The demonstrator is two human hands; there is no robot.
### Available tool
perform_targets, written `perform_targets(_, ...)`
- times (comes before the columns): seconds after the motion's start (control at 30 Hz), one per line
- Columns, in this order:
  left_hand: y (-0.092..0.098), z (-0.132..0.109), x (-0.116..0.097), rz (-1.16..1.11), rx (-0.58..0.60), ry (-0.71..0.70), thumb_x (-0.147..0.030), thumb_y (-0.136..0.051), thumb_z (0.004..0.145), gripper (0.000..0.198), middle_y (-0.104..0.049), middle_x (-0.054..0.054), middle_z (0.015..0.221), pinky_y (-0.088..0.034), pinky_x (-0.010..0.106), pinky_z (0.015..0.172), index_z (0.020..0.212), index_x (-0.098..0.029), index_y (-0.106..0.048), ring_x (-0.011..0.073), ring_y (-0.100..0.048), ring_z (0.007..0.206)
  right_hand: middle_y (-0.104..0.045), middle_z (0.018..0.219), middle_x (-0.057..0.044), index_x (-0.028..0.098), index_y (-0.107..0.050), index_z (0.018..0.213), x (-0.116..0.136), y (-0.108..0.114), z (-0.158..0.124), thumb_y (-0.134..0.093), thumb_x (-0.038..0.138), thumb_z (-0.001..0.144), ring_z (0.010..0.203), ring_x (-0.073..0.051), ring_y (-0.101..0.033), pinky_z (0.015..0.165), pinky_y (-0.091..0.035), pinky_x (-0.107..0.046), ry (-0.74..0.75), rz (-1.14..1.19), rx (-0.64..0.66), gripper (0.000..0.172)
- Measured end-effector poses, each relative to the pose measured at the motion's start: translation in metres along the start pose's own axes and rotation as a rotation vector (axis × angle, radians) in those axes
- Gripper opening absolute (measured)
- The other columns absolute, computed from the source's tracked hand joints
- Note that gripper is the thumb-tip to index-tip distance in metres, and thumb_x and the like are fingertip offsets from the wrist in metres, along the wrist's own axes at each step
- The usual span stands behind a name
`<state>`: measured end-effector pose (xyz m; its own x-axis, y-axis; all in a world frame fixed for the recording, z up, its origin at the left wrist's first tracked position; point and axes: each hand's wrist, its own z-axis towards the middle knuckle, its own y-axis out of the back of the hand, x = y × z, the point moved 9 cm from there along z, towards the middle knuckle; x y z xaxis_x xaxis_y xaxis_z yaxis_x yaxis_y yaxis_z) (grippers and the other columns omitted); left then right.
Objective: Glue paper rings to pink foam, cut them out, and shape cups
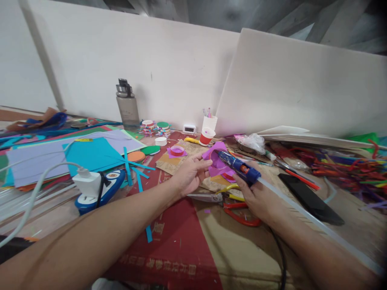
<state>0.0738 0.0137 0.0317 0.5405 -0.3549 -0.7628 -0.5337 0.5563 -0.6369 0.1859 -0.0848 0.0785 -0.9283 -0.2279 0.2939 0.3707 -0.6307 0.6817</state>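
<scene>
My left hand (193,174) pinches a piece of purple paper (215,163) that seems to have a ring-shaped piece on it. In my right hand (255,197) is a blue glue gun (238,165), its nozzle pointing left onto the purple paper. A long translucent glue stick (302,213) runs out of the back of the gun over my right forearm. Below my hands lie scissors with red handles (242,217) and a yellow-handled tool (231,191). Beyond my left hand, a red ring on purple paper (177,151) rests on brown card.
A power strip (101,191) with a white plug sits at left, near blue paper sheets (93,155). At the back stand a water bottle (127,106) and a red-and-white paper cup (207,137). A black phone (310,197) lies right, before coloured strips (347,165).
</scene>
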Motion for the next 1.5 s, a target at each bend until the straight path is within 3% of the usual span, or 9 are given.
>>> perform_targets(0.27, 0.001, 0.001, -0.002, 0.013, 0.023, -0.035, -0.006, -0.065, 0.072, 0.035, -0.069, 0.005, 0.099, -0.055, 0.025, 0.072, 0.105, -0.017, -0.065, 0.0122, -0.066, 0.075, -0.065, 0.095, -0.008, 0.022, -0.053, 0.102, 0.004, -0.005, -0.001, -0.048, 0.035, 0.089, 0.085, -0.023, -0.061, 0.069, -0.047, -0.033, 0.093, -0.027, 0.049, 0.019)
perform_targets(0.7, 0.003, 0.0, -0.004, 0.027, -0.028, -0.071, -0.005, -0.066, 0.069, 0.049, -0.068, 0.003, 0.097, -0.054, 0.026, 0.073, 0.114, -0.021, -0.059, 0.0116, -0.064, 0.077, -0.062, 0.091, -0.007, 0.023, -0.052, 0.101, -0.007, 0.001, -0.004, -0.051, 0.035, 0.086, 0.079, -0.023, -0.059, 0.069, -0.048, -0.035, 0.049, -0.042, -0.099, 0.019)
perform_targets(0.87, 0.004, 0.0, 0.0, 0.112, -0.067, -0.001, 0.0, -0.065, 0.062, 0.051, -0.066, -0.001, 0.082, -0.053, 0.022, 0.063, 0.108, -0.021, -0.061, 0.0094, -0.062, 0.066, -0.063, 0.097, -0.008, 0.023, -0.052, 0.104, 0.001, -0.004, -0.005, -0.05, 0.027, 0.086, 0.086, -0.023, -0.06, 0.074, -0.048, -0.036, 0.141, -0.039, -0.037, 0.018)
perform_targets(1.0, 0.0, 0.0, 0.001, 0.092, -0.044, 0.02, 0.0, -0.065, 0.062, 0.046, -0.067, 0.0, 0.083, -0.053, 0.022, 0.067, 0.103, -0.019, -0.064, 0.0082, -0.061, 0.064, -0.063, 0.095, -0.008, 0.022, -0.05, 0.107, 0.002, -0.011, -0.005, -0.048, 0.023, 0.085, 0.086, -0.023, -0.06, 0.072, -0.049, -0.035, 0.145, -0.006, 0.062, 0.022)
perform_targets(1.27, 0.003, 0.0, 0.001, 0.07, -0.055, -0.036, -0.004, -0.069, 0.065, 0.047, -0.067, 0.001, 0.091, -0.051, 0.023, 0.075, 0.108, -0.021, -0.064, 0.0095, -0.063, 0.075, -0.062, 0.09, -0.008, 0.022, -0.052, 0.1, -0.001, 0.003, -0.002, -0.049, 0.028, 0.085, 0.079, -0.023, -0.059, 0.069, -0.048, -0.035, 0.083, -0.093, -0.076, 0.017)
perform_targets(1.5, 0.004, 0.001, -0.002, 0.081, -0.055, -0.069, -0.004, -0.072, 0.062, 0.048, -0.065, 0.0, 0.089, -0.053, 0.029, 0.075, 0.106, -0.021, -0.059, 0.0118, -0.063, 0.076, -0.063, 0.091, -0.008, 0.022, -0.052, 0.103, -0.001, 0.003, -0.001, -0.048, 0.03, 0.085, 0.081, -0.024, -0.06, 0.068, -0.047, -0.034, 0.091, -0.132, -0.088, 0.02)
